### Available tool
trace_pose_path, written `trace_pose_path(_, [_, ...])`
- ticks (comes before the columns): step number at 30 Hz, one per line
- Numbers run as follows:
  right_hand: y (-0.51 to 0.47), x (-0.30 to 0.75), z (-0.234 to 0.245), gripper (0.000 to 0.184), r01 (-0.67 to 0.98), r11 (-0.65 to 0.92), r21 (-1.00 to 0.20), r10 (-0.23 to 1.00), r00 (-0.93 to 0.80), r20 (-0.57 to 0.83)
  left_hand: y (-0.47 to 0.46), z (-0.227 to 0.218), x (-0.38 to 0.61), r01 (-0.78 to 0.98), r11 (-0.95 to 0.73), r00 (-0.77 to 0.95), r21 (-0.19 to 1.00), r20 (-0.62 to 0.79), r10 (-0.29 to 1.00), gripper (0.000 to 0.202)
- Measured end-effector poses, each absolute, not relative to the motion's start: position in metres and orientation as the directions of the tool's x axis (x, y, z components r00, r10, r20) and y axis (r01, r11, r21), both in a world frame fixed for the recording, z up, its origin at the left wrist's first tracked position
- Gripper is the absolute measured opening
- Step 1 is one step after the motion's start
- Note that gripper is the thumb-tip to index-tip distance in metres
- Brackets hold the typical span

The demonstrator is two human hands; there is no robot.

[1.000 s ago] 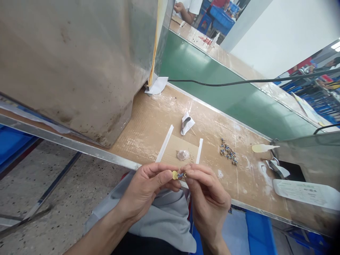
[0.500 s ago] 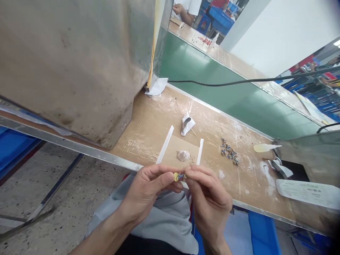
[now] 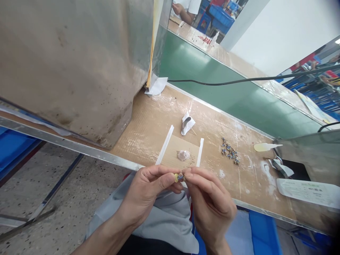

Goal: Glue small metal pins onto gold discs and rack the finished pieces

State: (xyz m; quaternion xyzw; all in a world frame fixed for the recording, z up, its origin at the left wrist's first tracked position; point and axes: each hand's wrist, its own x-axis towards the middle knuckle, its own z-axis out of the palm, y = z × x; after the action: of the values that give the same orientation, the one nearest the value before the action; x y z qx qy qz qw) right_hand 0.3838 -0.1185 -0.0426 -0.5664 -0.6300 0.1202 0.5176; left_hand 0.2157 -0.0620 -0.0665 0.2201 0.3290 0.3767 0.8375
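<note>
Just above my lap, at the front edge of the bench, a small yellow and blue piece point(image 3: 180, 177) is held between both hands. My left hand point(image 3: 148, 191) pinches its yellow end between thumb and fingers. The fingertips of my right hand point(image 3: 208, 198) close on its other end, which they partly cover. Its exact kind is too small to make out. Just beyond the hands, a small clear round dish point(image 3: 183, 155) rests on a cardboard sheet point(image 3: 170, 150), with tiny specks scattered beside it.
Small blue and gold pieces point(image 3: 230, 151) lie in a cluster on the bench point(image 3: 212, 122). Behind the dish is a crumpled white paper point(image 3: 188, 123). A squeeze bottle point(image 3: 265, 147) lies at right. A metal housing point(image 3: 79, 63) bounds the left; a black cable point(image 3: 225, 84) crosses behind.
My right hand has shifted slightly right and down, its fingertips turning a little on the piece. My left hand stays nearly where it was, holding the yellow end.
</note>
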Motion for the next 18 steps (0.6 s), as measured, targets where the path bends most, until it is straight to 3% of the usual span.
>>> trace_pose_path(10, [-0.1215,0.3840,-0.0426,0.039,0.630,0.370,-0.682,0.813,0.136,0.567,-0.0634,-0.0630,0.2161,-0.481,0.623,0.490,0.617,-0.400,0.775,0.022])
trace_pose_path(18, [-0.1260,0.3845,-0.0493,0.048,0.721,0.433,-0.540,0.735,0.064,0.675,-0.0662,-0.0598,0.2144,-0.436,0.644,0.503,0.629,-0.423,0.754,0.022])
